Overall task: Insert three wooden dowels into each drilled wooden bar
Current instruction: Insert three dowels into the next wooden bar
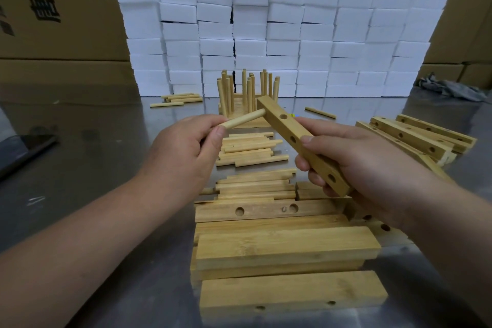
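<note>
At frame centre, we pinch 1 dowel (246,118) in the left hand (183,149) and grip the drilled bar (300,138), 3 holes showing empty, in the right hand (359,157); a tilted dowel tip could jam or skid off the bar's face.

A dowel (245,119) is pinched in the left hand (183,149); a drilled bar (278,121) is gripped in the right hand (359,160), both forearms extended forward.

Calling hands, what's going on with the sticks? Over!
Left hand pinches round pale wooden dowel. Right hand grips drilled rectangular wooden bar, three visible holes empty. Dowel tip at bar's far end. Nothing blocking.
</note>
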A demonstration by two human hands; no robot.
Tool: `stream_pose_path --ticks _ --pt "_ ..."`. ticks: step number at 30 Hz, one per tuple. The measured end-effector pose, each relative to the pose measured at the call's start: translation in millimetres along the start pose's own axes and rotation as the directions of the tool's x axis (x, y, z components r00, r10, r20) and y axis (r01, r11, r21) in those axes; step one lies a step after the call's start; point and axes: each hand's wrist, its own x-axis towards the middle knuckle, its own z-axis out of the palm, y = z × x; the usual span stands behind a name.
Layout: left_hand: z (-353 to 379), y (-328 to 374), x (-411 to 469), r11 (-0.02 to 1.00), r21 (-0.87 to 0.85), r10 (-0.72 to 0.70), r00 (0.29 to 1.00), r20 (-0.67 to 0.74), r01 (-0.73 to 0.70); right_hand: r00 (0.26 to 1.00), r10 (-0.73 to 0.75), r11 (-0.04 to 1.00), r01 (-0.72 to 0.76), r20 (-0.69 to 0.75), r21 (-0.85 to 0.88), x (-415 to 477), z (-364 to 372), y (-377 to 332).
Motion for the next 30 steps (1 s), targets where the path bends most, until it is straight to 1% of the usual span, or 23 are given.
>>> stream_pose_path --ticks 3,6,9,13,15,16,18,19,22,25,27,28,29,30 --pt "0 3 1 0.999 -0.012 -0.031 0.999 0.033 0.032 0.999 -0.028 0.999 0.029 0.020 -0.044 -1 0 -1" --pt "0 6 0 0.994 -0.085 -0.066 0.997 0.045 0.069 0.999 -0.039 0.996 0.040 0.018 -0.085 -2 1 -1" --pt "1 8 2 0.964 -0.183 -0.185 0.980 0.070 0.195 0.999 -0.036 0.994 0.037 0.017 -0.103 -2 1 -1" --pt "0 8 4 0.908 -0.260 -0.320 0.944 0.077 0.329 0.997 -0.074 0.979 0.075 0.014 -0.187 -3 2 0" --pt "2 8 6 0.862 -0.323 -0.377 0.920 0.107 0.391 0.996 -0.089 0.973 0.089 0.013 -0.211 -4 3 0" --pt "3 9 7 0.818 -0.384 -0.405 0.903 0.144 0.428 0.996 -0.090 0.972 0.089 0.008 -0.215 -4 3 0" --pt "3 9 10 0.732 -0.481 -0.432 0.875 0.220 0.483 0.996 -0.088 0.973 0.086 -0.002 -0.216 -4 2 0" --pt "3 8 11 0.718 -0.489 -0.436 0.868 0.240 0.496 0.996 -0.088 0.970 0.084 -0.008 -0.227 -3 2 1" --pt "3 5 13 0.735 -0.464 -0.430 0.869 0.244 0.494 0.996 -0.075 0.962 0.061 -0.043 -0.267 1 6 5" --pt "4 2 15 0.741 -0.432 -0.441 0.858 0.264 0.514 0.994 -0.053 0.972 0.029 -0.098 -0.232 2 10 9" --pt "4 -2 16 0.757 -0.401 -0.454 0.857 0.246 0.516 0.988 -0.059 0.982 0.032 -0.143 -0.186 2 7 9" --pt "3 -5 17 0.781 -0.361 -0.456 0.860 0.228 0.510 0.980 -0.068 0.987 0.039 -0.186 -0.154 2 4 7" --pt "1 -8 17 0.821 -0.287 -0.442 0.867 0.230 0.494 0.968 -0.074 0.993 0.049 -0.239 -0.108 3 1 6" --pt "-1 -12 17 0.875 -0.153 -0.410 0.872 0.268 0.458 0.954 -0.070 0.997 0.059 -0.293 -0.046 5 -2 5"
